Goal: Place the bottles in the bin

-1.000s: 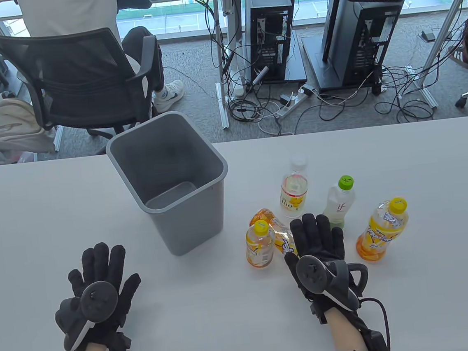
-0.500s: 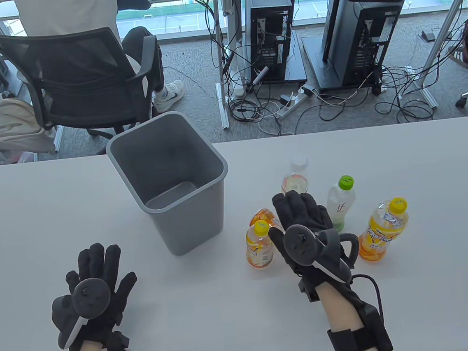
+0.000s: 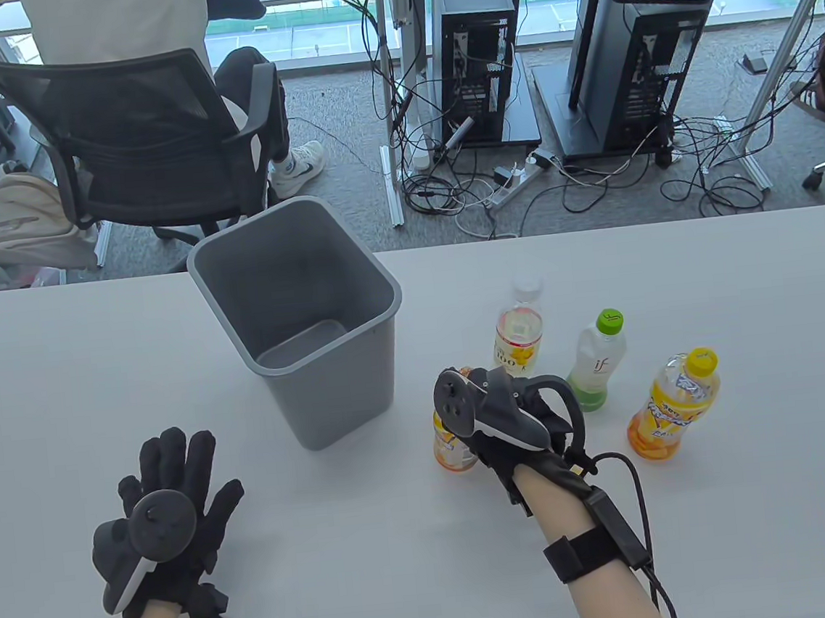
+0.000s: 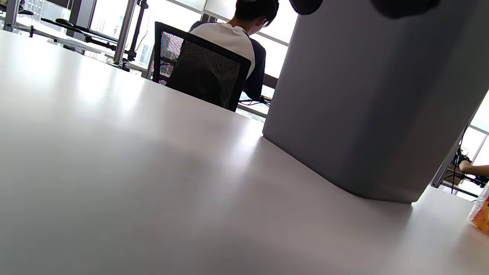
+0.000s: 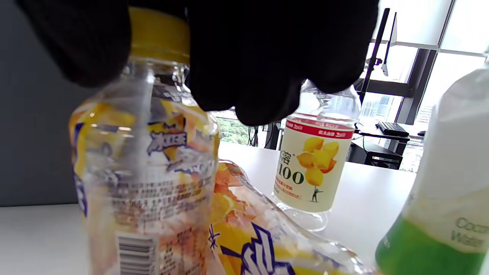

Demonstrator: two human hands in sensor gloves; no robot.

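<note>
The grey bin (image 3: 381,283) stands upright on the white table, left of the bottles. My right hand (image 3: 496,417) has turned on its side and grips a small orange bottle (image 3: 452,452) at its yellow cap; the right wrist view shows my fingers (image 5: 267,57) around the cap of this bottle (image 5: 145,172). The bottle stands on the table. A second orange bottle (image 5: 259,236) lies on its side right behind it. My left hand (image 3: 174,478) rests flat on the table with fingers spread, empty, near the bin wall (image 4: 363,95).
Three more bottles stand right of my right hand: a clear "100" bottle (image 3: 518,335), a green-capped bottle (image 3: 596,364) and a larger orange bottle (image 3: 673,408). An office chair (image 3: 149,145) with a seated person is beyond the table's far edge.
My right hand moved forward over the bottles, then drew back left, turned on its side and closed on the small orange bottle's cap. My left hand barely shifted.
</note>
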